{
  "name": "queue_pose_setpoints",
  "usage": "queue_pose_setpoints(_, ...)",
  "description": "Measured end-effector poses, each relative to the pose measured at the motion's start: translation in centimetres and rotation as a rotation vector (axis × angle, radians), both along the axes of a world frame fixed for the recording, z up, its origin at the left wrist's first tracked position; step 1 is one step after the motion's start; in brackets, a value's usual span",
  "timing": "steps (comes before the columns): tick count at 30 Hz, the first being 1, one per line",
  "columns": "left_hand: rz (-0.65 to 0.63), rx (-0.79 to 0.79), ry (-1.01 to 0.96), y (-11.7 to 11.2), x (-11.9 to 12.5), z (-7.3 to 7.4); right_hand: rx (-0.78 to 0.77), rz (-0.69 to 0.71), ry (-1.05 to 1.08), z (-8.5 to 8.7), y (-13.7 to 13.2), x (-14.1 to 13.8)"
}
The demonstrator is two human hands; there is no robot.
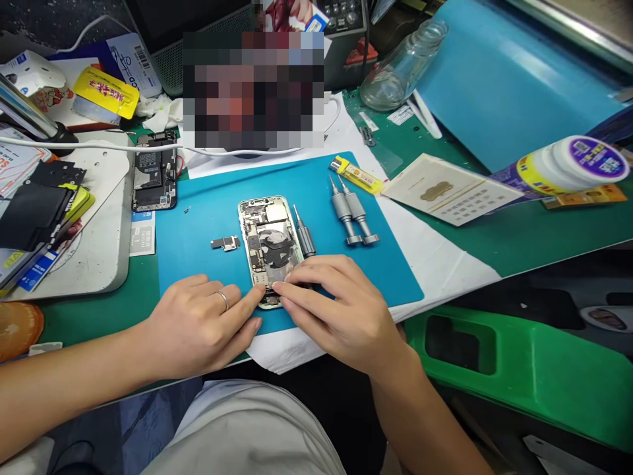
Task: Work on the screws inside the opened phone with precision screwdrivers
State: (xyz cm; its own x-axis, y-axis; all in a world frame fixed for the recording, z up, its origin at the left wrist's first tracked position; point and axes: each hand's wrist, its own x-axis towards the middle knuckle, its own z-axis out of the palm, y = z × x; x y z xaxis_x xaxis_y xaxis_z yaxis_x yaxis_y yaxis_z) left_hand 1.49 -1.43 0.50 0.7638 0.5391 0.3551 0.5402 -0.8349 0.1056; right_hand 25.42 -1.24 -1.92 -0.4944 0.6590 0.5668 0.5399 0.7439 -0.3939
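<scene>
The left hand [198, 323] has its index finger extended, the tip resting on the lower left corner of an opened smartphone [254, 247], with the other fingers loosely curled and gripping nothing visible. The right hand [346, 310] brings its thumb and fingertips close together just beside that tip, over the phone's lower end; whether they pinch some small part there I cannot tell. The phone lies upright before the person on a blue work mat [212, 204], with no screen on it and its board and a silvery panel with a dark, ragged patch laid bare. So the opening up looks done, and the phone is not yet closed. A small metal-and-black bracket piece [226, 243] lies detached to its left, and farther off are tiny loose specks [186, 210], perhaps screws. A precision screwdriver [305, 239] lies along the phone's right side, held by neither hand; two more screwdrivers [352, 211] stand farther right. Beyond the mat's left edge is a dark phone assembly [155, 171], apart from the phone.
</scene>
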Motion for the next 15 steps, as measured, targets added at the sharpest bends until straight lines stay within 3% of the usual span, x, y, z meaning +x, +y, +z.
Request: queue_pose_setpoints(15, -0.001, -0.012, -0.002, 0.01, 0.04, 0.04, 0.002, 0.004, -0.009, -0.14, 0.01, -0.10)
